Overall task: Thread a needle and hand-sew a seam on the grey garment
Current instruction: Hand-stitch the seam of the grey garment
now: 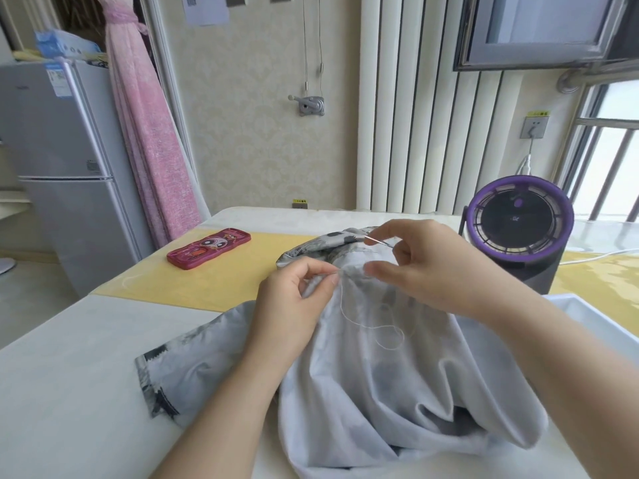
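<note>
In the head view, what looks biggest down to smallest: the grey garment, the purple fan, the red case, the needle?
1. grey garment, also nearest the camera
2. purple fan
3. red case
4. needle

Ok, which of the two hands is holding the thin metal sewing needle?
The right hand, pinching the thin metal needle above the grey garment; the left hand only pinches the cloth.
</note>
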{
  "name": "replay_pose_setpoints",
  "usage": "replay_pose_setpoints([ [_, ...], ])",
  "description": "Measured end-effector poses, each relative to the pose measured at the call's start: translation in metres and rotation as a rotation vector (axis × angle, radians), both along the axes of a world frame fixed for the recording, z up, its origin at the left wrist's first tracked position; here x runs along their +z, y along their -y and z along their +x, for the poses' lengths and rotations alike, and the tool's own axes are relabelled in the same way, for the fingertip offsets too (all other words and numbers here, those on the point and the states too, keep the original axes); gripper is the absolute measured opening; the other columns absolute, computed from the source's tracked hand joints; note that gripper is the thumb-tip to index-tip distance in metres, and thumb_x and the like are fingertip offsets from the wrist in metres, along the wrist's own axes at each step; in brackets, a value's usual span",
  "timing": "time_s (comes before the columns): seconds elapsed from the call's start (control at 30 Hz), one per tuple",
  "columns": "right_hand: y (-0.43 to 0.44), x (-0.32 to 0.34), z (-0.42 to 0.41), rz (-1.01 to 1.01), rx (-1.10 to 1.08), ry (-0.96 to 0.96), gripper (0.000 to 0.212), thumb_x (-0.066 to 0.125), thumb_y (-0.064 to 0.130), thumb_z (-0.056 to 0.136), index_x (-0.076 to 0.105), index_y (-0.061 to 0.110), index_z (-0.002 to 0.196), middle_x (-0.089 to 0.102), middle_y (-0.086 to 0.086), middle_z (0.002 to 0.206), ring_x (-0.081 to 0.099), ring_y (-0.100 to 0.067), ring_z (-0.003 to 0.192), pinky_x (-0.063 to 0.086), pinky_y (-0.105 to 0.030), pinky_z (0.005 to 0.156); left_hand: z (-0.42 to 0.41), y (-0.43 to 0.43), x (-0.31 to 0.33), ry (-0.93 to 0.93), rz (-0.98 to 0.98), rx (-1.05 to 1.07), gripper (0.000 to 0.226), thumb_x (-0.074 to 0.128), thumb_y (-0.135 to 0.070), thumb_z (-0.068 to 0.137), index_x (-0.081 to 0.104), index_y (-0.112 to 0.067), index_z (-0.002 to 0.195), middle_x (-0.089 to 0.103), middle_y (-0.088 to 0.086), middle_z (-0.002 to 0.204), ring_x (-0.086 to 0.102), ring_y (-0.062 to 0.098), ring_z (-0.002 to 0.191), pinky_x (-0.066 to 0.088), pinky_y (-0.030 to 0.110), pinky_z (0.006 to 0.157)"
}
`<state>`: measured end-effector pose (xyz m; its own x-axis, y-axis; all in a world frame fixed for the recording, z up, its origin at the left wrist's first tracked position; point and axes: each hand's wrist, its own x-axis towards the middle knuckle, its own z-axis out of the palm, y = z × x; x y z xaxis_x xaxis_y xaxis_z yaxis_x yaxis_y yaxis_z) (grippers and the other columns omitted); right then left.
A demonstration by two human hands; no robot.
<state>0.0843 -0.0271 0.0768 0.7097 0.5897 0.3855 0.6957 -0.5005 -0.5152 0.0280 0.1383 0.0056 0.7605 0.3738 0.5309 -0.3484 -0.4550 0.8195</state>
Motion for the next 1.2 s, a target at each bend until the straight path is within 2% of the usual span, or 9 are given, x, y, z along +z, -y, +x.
replay_pose_setpoints([
  [0.1, -0.001, -0.007, 0.005, -0.111, -0.043, 0.042, 0.027, 0.063, 0.038, 0.083, 0.063, 0.031, 0.109, 0.044, 0.007, 0.052, 0.044, 0.001, 0.047, 0.031, -0.016, 0.045, -0.003, 0.003, 0.002, 0.016, 0.028, -0.036, 0.020, 0.068, -0.010, 0.084, 0.067, -0.029, 0.079, 0.070, -0.016, 0.079, 0.063, 0.001, 0.077, 0.046, 0.014, 0.073],
  [0.23, -0.002, -0.012, 0.014, -0.132, -0.006, -0.035, 0.014, 0.065, 0.036, 0.083, 0.067, 0.023, 0.087, 0.044, 0.005, 0.056, 0.039, -0.005, 0.046, 0.032, -0.016, 0.047, -0.006, 0.004, 0.005, 0.046, 0.104, -0.059, 0.018, 0.068, -0.011, 0.084, 0.067, -0.029, 0.080, 0.068, -0.020, 0.078, 0.061, -0.004, 0.075, 0.043, 0.009, 0.071],
  [0.5, 0.010, 0.004, 0.012, -0.115, -0.048, 0.031, 0.020, 0.069, 0.025, 0.083, 0.058, 0.020, 0.067, 0.039, 0.005, 0.055, 0.042, 0.002, 0.047, 0.034, -0.013, 0.048, -0.010, -0.004, 0.014, -0.058, 0.298, 0.022, 0.031, 0.072, -0.011, 0.081, 0.062, -0.040, 0.077, 0.062, -0.033, 0.069, 0.055, -0.011, 0.067, 0.036, 0.004, 0.063],
  [0.6, 0.012, 0.008, 0.010, -0.077, -0.048, 0.028, 0.019, 0.068, 0.024, 0.084, 0.058, 0.019, 0.068, 0.039, 0.006, 0.054, 0.042, 0.003, 0.045, 0.034, -0.012, 0.046, -0.005, -0.010, 0.029, -0.182, 0.413, 0.065, 0.018, 0.073, -0.019, 0.081, 0.068, -0.036, 0.085, 0.064, -0.028, 0.078, 0.058, -0.007, 0.080, 0.037, 0.004, 0.069],
  [0.67, 0.012, 0.009, 0.009, -0.043, -0.048, 0.020, 0.019, 0.068, 0.023, 0.085, 0.059, 0.017, 0.069, 0.039, 0.006, 0.054, 0.042, 0.002, 0.044, 0.034, -0.012, 0.045, -0.003, -0.013, 0.044, -0.235, 0.532, 0.110, 0.013, 0.073, -0.023, 0.080, 0.071, -0.031, 0.089, 0.064, -0.022, 0.081, 0.061, 0.003, 0.086, 0.041, 0.014, 0.074],
  [0.77, 0.011, 0.010, 0.010, 0.003, -0.063, 0.032, 0.019, 0.067, 0.021, 0.084, 0.057, 0.019, 0.068, 0.039, 0.006, 0.053, 0.043, 0.002, 0.046, 0.034, -0.011, 0.045, -0.001, -0.013, 0.069, -0.142, 0.693, 0.221, 0.009, 0.072, -0.024, 0.080, 0.072, -0.029, 0.088, 0.066, -0.014, 0.083, 0.061, 0.012, 0.088, 0.038, 0.027, 0.080],
  [0.9, 0.013, 0.009, 0.015, 0.002, -0.146, 0.147, 0.013, 0.065, 0.018, 0.085, 0.059, 0.018, 0.074, 0.043, 0.009, 0.056, 0.044, -0.002, 0.050, 0.036, -0.010, 0.050, 0.006, -0.008, 0.075, 0.010, 0.986, 0.388, 0.012, 0.074, -0.022, 0.075, 0.068, -0.031, 0.081, 0.066, -0.011, 0.080, 0.055, 0.018, 0.085, 0.017, 0.024, 0.074],
  [1.1, 0.016, -0.011, 0.029, -0.207, -0.204, 0.135, 0.009, 0.061, 0.018, 0.086, 0.059, 0.021, 0.077, 0.049, 0.011, 0.067, 0.046, -0.011, 0.064, 0.031, -0.018, 0.051, 0.018, 0.004, 0.026, -0.238, 0.665, 0.177, 0.014, 0.071, -0.018, 0.080, 0.065, -0.030, 0.081, 0.060, -0.017, 0.076, 0.061, 0.008, 0.088, 0.034, 0.023, 0.074],
  [1.2, 0.018, -0.011, 0.032, -0.237, -0.191, 0.122, 0.014, 0.063, 0.023, 0.086, 0.056, 0.023, 0.074, 0.046, 0.014, 0.067, 0.044, -0.006, 0.062, 0.030, -0.018, 0.051, 0.022, 0.002, 0.018, -0.301, 0.487, 0.026, 0.020, 0.071, -0.015, 0.081, 0.062, -0.031, 0.077, 0.059, -0.020, 0.074, 0.056, -0.008, 0.072, 0.036, 0.007, 0.061],
])
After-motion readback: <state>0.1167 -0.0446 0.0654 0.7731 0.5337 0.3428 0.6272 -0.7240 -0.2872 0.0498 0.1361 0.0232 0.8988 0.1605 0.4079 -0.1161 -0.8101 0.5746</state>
